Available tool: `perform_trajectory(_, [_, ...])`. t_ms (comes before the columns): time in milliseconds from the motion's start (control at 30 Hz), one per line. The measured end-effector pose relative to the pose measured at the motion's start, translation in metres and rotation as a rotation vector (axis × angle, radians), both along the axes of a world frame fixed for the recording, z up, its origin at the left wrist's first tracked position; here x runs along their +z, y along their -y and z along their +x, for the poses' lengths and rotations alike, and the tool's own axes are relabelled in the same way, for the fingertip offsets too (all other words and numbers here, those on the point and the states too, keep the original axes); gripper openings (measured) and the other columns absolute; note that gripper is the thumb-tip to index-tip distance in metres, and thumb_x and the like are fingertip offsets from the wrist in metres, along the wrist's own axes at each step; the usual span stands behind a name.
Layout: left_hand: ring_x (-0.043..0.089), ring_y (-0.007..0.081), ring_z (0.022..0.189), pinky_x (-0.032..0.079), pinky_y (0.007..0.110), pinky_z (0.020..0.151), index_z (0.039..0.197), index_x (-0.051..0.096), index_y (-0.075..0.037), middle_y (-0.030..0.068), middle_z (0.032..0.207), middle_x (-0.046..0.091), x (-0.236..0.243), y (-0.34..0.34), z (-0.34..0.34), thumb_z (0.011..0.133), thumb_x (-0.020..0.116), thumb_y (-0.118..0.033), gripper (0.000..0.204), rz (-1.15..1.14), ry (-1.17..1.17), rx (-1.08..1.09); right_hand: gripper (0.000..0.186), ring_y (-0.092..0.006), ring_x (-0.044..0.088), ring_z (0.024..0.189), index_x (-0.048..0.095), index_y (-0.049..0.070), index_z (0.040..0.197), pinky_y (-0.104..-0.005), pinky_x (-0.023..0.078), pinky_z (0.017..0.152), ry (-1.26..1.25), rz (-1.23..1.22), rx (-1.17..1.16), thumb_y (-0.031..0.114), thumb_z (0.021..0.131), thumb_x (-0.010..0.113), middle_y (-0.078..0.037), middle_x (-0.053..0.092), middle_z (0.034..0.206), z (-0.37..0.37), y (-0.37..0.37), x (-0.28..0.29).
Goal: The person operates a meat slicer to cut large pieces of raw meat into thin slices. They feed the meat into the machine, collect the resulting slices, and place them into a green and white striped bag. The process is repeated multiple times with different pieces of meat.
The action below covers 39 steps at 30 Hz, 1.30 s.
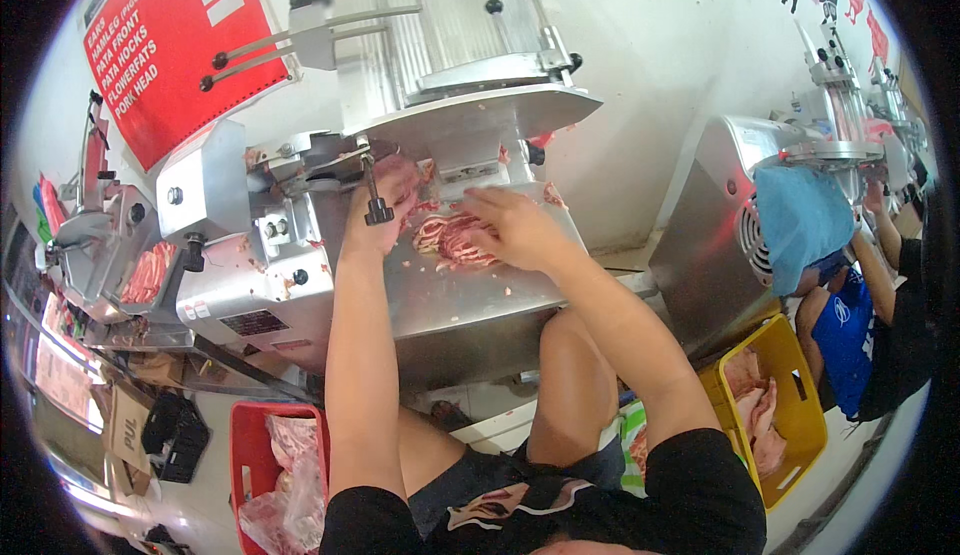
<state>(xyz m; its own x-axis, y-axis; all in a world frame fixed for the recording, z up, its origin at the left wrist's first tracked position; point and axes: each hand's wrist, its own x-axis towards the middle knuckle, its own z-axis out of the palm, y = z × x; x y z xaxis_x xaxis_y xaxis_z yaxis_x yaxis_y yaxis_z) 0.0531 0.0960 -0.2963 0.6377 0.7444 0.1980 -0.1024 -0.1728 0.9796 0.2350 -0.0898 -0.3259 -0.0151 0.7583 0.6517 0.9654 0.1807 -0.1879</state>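
Observation:
A pile of thin red-and-white meat slices [447,239] lies on the steel bed [480,305] of a meat slicer, below its tilted, ridged carriage [450,35]. At the pile's right side my right hand [520,233] reaches in with fingers stretched and apart, the fingertips and thumb touching the slices. My left hand [372,217] is on the pile's left, under the carriage's front edge. A black clamp knob [379,212] partly covers that hand, and its fingers are blurred. Small meat scraps dot the steel around the pile.
Another slicer with sliced meat [148,273] stands at left. A red crate [250,455] of bagged meat and a yellow crate [795,350] of meat pieces flank my legs. At right, a co-worker in a blue garment [843,345] is beside a slicer with a blue plastic bag [800,220].

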Motion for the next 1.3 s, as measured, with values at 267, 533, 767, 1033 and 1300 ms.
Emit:
perform_trajectory(267, [0.061, 0.0251, 0.091, 0.058, 0.037, 0.084, 0.104, 0.065, 0.000, 0.0115, 0.098, 0.065, -0.009, -0.040, 0.017, 0.098, 0.057, -0.012, 0.016, -0.992, 0.872, -0.220, 0.048, -0.0330, 0.055, 0.126, 0.060, 0.012, 0.136, -0.0488, 0.038, 0.108, 0.001, -0.104, 0.101, 0.039, 0.098, 0.057, -0.013, 0.062, 0.136, -0.005, -0.006, -0.003])
perform_trajectory(533, [0.068, 0.0265, 0.095, 0.060, 0.032, 0.075, 0.117, 0.064, -0.005, 0.0127, 0.110, 0.068, -0.039, -0.013, -0.004, 0.101, 0.058, -0.023, 0.025, -0.945, 0.730, 0.058, 0.049, -0.0325, 0.060, 0.121, 0.058, 0.005, 0.136, -0.0451, 0.042, 0.105, -0.072, -0.207, 0.094, 0.036, 0.098, 0.060, -0.018, 0.063, 0.132, 0.000, -0.003, 0.006])
perform_trajectory(767, [0.067, 0.0203, 0.105, 0.056, 0.032, 0.088, 0.131, 0.057, -0.001, 0.0137, 0.122, 0.065, 0.008, 0.078, 0.009, 0.088, 0.076, -0.008, 0.048, -0.196, 0.086, -0.166, 0.040, -0.0208, 0.066, 0.103, 0.058, -0.001, 0.130, -0.0331, 0.053, 0.085, -0.963, 0.061, 0.359, 0.021, 0.097, 0.067, -0.017, 0.067, 0.122, 0.003, -0.017, -0.003])
perform_trajectory(1033, [0.070, 0.0229, 0.085, 0.055, 0.031, 0.077, 0.109, 0.074, -0.003, 0.0136, 0.102, 0.074, 0.013, 0.052, -0.006, 0.083, 0.079, -0.031, 0.038, 0.365, -0.596, 0.118, 0.042, -0.0324, 0.066, 0.101, 0.063, 0.007, 0.125, -0.0415, 0.054, 0.087, -0.217, -0.059, -0.337, 0.014, 0.086, 0.074, -0.019, 0.065, 0.115, 0.014, -0.002, 0.004])
perform_trajectory(1300, [0.064, 0.0215, 0.099, 0.058, 0.037, 0.086, 0.100, 0.070, 0.000, 0.0110, 0.093, 0.066, 0.003, -0.012, 0.007, 0.093, 0.067, -0.017, 0.019, -0.609, 0.627, -0.024, 0.045, -0.0325, 0.054, 0.128, 0.059, 0.011, 0.135, -0.0485, 0.040, 0.107, 0.033, -0.054, 0.082, 0.030, 0.094, 0.062, -0.013, 0.059, 0.138, -0.012, -0.003, 0.001])
